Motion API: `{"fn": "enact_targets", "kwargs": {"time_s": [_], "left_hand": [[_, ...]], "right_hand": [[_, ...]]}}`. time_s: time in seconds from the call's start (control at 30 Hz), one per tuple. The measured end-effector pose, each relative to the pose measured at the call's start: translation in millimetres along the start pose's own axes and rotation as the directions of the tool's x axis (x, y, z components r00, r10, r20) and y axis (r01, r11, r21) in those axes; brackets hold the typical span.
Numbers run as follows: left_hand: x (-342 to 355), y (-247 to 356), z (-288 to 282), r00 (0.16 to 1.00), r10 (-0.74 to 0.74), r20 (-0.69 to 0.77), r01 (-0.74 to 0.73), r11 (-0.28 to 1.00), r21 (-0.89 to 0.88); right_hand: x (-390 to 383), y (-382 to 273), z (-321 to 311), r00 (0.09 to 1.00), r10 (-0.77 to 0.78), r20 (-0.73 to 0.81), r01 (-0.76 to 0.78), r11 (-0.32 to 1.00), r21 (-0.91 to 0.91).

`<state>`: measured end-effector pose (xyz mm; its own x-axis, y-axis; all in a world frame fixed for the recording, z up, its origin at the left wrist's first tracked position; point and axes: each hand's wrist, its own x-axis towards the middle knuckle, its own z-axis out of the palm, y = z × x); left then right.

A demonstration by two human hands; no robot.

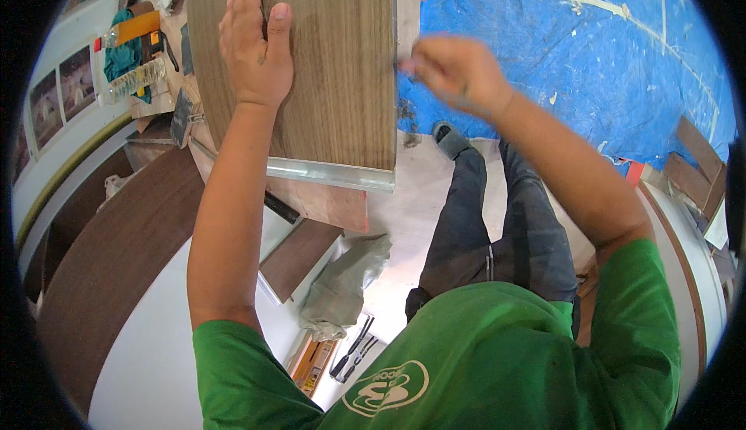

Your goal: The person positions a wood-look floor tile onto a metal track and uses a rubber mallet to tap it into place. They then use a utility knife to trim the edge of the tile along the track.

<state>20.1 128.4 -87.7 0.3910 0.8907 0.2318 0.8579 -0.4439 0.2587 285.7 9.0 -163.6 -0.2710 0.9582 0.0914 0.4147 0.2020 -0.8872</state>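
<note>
A brown wood-grain panel lies in front of me with a metal strip along its near edge. My left hand rests flat on its upper face, fingers stretched forward and thumb apart. Just off the panel's right edge is my right hand, smeared by motion. Its fingers are curled together in a pinch close to that edge. Whatever they hold, if anything, is too blurred to make out.
Blue sheeting covers the floor at the right. Left of the panel lie an orange-labelled bottle, a clear plastic bottle and a tape measure. A crumpled grey-green bag sits below, near a curved brown board.
</note>
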Motion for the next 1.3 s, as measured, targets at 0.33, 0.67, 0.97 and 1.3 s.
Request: {"fn": "enact_targets", "kwargs": {"time_s": [0.33, 0.67, 0.97, 1.3], "left_hand": [[-0.4, 0.5, -1.4, 1.0, -0.011, 0.026, 0.01, 0.999, 0.039], [1.8, 5.8, -2.5, 0.997, -0.055, 0.055, 0.053, 0.997, 0.047], [3.4, 6.6, -4.2, 0.997, -0.059, 0.058, 0.057, 0.998, 0.039], [0.5, 4.3, -3.7, 0.999, -0.041, 0.03, 0.04, 0.999, 0.034]], "right_hand": [[-77.4, -31.6, 2.6, 0.956, 0.27, 0.111, -0.292, 0.868, 0.401], [77.8, 25.8, -42.6, 0.924, 0.317, -0.215, -0.174, 0.847, 0.503], [183.1, 72.4, -73.3, 0.878, 0.222, -0.424, -0.048, 0.922, 0.384], [111.1, 29.0, -59.2, 0.932, 0.332, -0.144, -0.256, 0.887, 0.384]]}}
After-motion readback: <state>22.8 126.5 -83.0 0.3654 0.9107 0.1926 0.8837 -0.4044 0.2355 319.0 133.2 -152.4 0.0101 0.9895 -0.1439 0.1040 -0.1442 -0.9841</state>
